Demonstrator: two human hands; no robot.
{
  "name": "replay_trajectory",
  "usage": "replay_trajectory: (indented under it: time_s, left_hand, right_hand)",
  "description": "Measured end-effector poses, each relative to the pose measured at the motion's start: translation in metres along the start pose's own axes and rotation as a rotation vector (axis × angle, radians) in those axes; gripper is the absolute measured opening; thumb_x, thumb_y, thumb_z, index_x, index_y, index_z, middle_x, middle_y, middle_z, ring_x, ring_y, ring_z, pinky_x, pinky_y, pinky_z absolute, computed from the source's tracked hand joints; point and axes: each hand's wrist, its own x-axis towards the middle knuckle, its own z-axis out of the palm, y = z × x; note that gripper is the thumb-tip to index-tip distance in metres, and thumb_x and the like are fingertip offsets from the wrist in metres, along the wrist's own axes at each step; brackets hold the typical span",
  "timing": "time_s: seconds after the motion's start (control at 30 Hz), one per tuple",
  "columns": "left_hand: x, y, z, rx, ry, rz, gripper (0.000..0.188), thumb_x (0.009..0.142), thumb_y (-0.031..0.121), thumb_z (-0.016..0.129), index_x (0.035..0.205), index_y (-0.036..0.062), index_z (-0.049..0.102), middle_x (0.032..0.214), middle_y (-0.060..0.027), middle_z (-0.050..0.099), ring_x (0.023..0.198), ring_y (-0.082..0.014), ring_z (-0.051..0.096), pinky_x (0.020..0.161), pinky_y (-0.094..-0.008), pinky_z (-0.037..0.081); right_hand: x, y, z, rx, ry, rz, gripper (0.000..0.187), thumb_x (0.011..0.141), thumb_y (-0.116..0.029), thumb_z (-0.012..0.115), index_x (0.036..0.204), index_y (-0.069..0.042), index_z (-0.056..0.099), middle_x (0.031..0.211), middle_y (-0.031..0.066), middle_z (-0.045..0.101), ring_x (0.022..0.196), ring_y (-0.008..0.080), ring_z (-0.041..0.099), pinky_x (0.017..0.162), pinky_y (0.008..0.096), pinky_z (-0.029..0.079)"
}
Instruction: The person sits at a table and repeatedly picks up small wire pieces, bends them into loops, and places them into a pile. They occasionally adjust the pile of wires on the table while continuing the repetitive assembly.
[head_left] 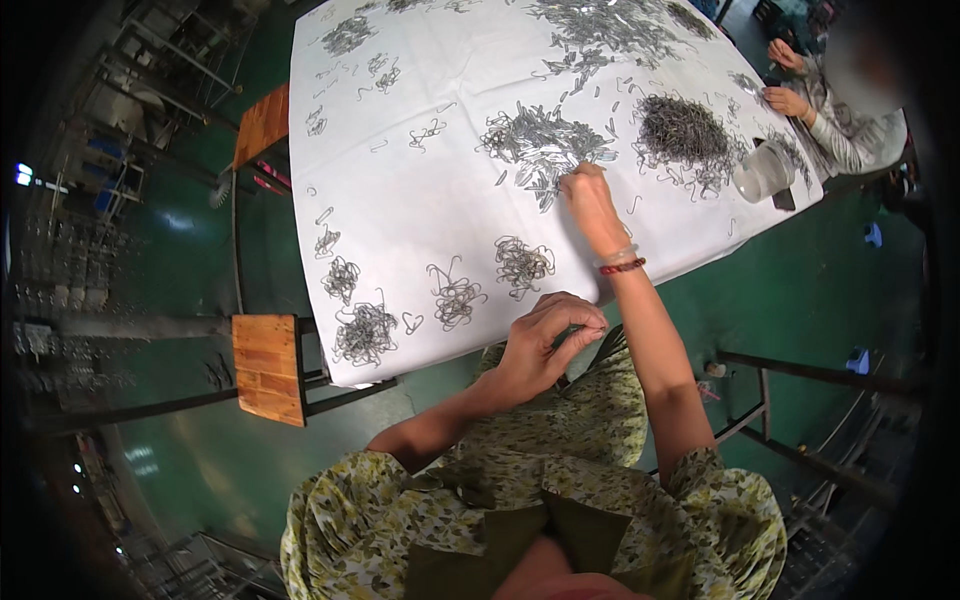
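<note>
My left hand (pixel 548 338) is closed in a pinch in front of the table's near edge. Whatever sits between its fingertips is too small to make out. My right hand (pixel 594 208), a red bead bracelet (pixel 622 267) at its wrist, reaches over the white-covered table (pixel 420 210). Its bent fingers press together at the near right edge of a loose pile of small grey metal strips (pixel 545 142); I cannot tell whether they grip one. Closest to my left hand is a small tangle of bent wire hooks (pixel 523 266).
More heaps of wire hooks (pixel 365 334) lie along the near left side. A dense dark hook pile (pixel 684 130) sits right of my hand, beside a clear plastic tub (pixel 764 172). Another person's hands (pixel 788 100) work at the far right edge. Wooden stools (pixel 268 368) stand left.
</note>
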Motion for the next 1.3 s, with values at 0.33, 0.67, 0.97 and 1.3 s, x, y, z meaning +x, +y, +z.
replay_trajectory:
  time_s: [0.33, 0.67, 0.97, 1.3]
  left_hand:
    - [-0.008, 0.000, 0.004, -0.044, 0.004, -0.044, 0.010, 0.082, -0.006, 0.062, 0.091, -0.0012, 0.060, 0.091, -0.0114, 0.065, 0.092, -0.0229, 0.059, 0.082, -0.0336, 0.046]
    - [-0.003, -0.008, 0.040, -0.083, 0.044, -0.253, 0.012, 0.083, 0.005, 0.067, 0.095, 0.0003, 0.066, 0.089, -0.0074, 0.068, 0.083, -0.0110, 0.062, 0.073, -0.0241, 0.049]
    - [0.017, -0.001, 0.060, -0.170, 0.008, -0.311, 0.013, 0.084, 0.007, 0.067, 0.096, 0.0010, 0.067, 0.088, -0.0047, 0.069, 0.080, -0.0075, 0.061, 0.072, -0.0219, 0.049]
    - [0.027, -0.016, 0.064, -0.174, -0.059, -0.401, 0.014, 0.083, 0.010, 0.069, 0.094, 0.0016, 0.068, 0.086, -0.0043, 0.069, 0.080, -0.0077, 0.061, 0.073, -0.0235, 0.049]
  right_hand:
    - [-0.036, -0.021, -0.038, 0.258, 0.166, -0.021, 0.006, 0.074, 0.005, 0.056, 0.079, 0.009, 0.057, 0.069, 0.0166, 0.058, 0.072, 0.0324, 0.061, 0.070, 0.0374, 0.048]
    - [-0.169, -0.083, -0.164, 1.163, 0.295, 0.500, 0.012, 0.075, 0.003, 0.073, 0.086, 0.001, 0.070, 0.078, 0.0024, 0.063, 0.068, 0.0057, 0.054, 0.059, 0.0183, 0.043]
    - [-0.166, -0.073, -0.171, 1.021, 0.376, 0.445, 0.010, 0.074, 0.006, 0.072, 0.083, 0.004, 0.069, 0.076, 0.0041, 0.063, 0.062, 0.0057, 0.053, 0.053, 0.0178, 0.041]
    - [-0.160, -0.054, -0.169, 1.056, 0.351, 0.518, 0.009, 0.074, 0.006, 0.072, 0.082, 0.004, 0.068, 0.077, 0.0045, 0.063, 0.065, 0.0065, 0.054, 0.056, 0.0181, 0.041]
